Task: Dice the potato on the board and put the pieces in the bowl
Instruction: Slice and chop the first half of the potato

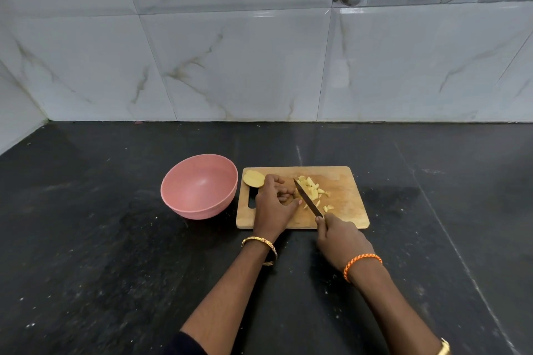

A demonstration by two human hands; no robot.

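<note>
1. Head view: wooden board (pixel 343 181) on a dark counter (pixel 115 268), just right of a pink bowl (pixel 199 186) (nothing visible inside).
2. Half potato (pixel 253 178) at the board's far left corner, cut face up, beside the handle slot.
3. Left hand (pixel 272 204) on the board, fingers curled down and pressed together over a potato piece (pixel 295 194) that is mostly hidden beneath them; thumb tip stretched toward the blade.
4. Right hand (pixel 339 236) at the board's near edge, fingers wrapped tight round the knife (pixel 308 197) handle (handle itself hidden in the fist).
5. Blade angled up and left from the fist, tip pointing toward the board's far side, edge just right of the left fingertips; cannot tell whether touching the wood.
6. Diced pieces (pixel 313 189) in a loose heap on the board, right of the blade, a few strays nearer the right hand.
7. Gold bangle (pixel 259 242) on the left wrist, orange thread band (pixel 362 261) on the right.
8. Marble-look tiled wall (pixel 230 66) behind the counter.
</note>
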